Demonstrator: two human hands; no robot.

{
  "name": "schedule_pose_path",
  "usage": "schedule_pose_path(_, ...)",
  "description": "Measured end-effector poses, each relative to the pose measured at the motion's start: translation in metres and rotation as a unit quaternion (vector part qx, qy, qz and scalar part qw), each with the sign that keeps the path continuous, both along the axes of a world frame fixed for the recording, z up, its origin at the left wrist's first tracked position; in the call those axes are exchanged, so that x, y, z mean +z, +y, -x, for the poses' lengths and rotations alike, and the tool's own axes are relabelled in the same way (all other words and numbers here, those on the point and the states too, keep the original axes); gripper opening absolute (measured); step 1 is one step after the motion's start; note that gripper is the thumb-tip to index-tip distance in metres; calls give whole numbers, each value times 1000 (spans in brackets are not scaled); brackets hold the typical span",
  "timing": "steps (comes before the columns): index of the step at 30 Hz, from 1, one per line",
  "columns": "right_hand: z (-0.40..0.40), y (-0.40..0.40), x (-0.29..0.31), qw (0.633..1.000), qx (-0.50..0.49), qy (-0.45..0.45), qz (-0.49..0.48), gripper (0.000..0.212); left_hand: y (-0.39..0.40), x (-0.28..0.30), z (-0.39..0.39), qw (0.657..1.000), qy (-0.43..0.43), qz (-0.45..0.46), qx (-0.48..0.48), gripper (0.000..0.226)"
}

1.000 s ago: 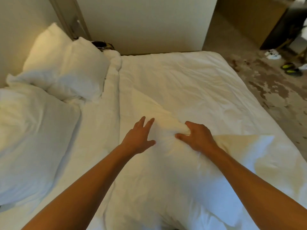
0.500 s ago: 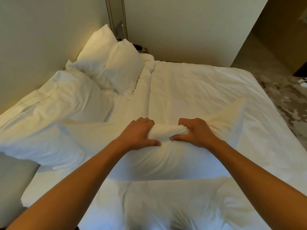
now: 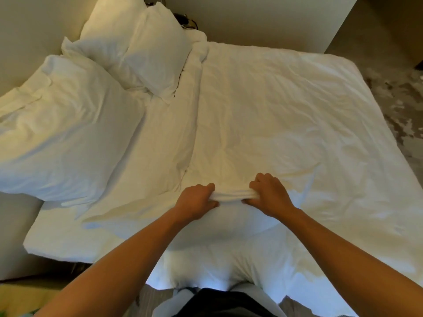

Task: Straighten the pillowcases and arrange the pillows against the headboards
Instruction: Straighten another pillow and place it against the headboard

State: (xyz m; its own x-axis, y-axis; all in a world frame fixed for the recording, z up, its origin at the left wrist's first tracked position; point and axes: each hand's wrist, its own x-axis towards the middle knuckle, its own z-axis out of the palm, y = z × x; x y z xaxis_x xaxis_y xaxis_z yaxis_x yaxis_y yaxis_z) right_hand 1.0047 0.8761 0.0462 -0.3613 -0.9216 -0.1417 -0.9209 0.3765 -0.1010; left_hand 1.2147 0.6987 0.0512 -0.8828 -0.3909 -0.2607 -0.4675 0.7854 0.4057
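- Now both hands clamp 1 bunched ridge of white cloth at the top edge of the pillow [image 3: 229, 227], which hangs in front of the person above the near part of the bed [image 3: 297, 115].
- Left hand [image 3: 196, 201]: fingers curled over the ridge from the far side, thumb pinching from the near side, closed on the pillow's edge.
- Right hand [image 3: 269, 193]: same hold, knuckles up, closed on the same edge, just right of the left hand.
- Between the 2 hands the gathered cloth shows as a short tight roll; the hands are near each other but not touching.
- Below the grip the pillow's body drops toward the person, its lower part in shade; its left corner spreads out leftward over the sheet.
- Where the pillow ends on the right is hard to tell, white on white.
- At far left 1 big pillow [image 3: 68, 138] lies slumped on the bed by the wall [image 3: 34, 30].
- Behind it 2 smaller pillows [image 3: 137, 42] lean together in the corner, touching each other and the big pillow.
- Rumpled white bedding covers the bed; patterned carpet [image 3: 402, 106] shows at right.
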Motion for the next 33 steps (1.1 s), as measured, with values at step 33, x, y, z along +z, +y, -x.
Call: schedule_pose_path(33,37,-41,29,984,-89,-147,41,30,-58,31,-47,970,-13,20,243,31)
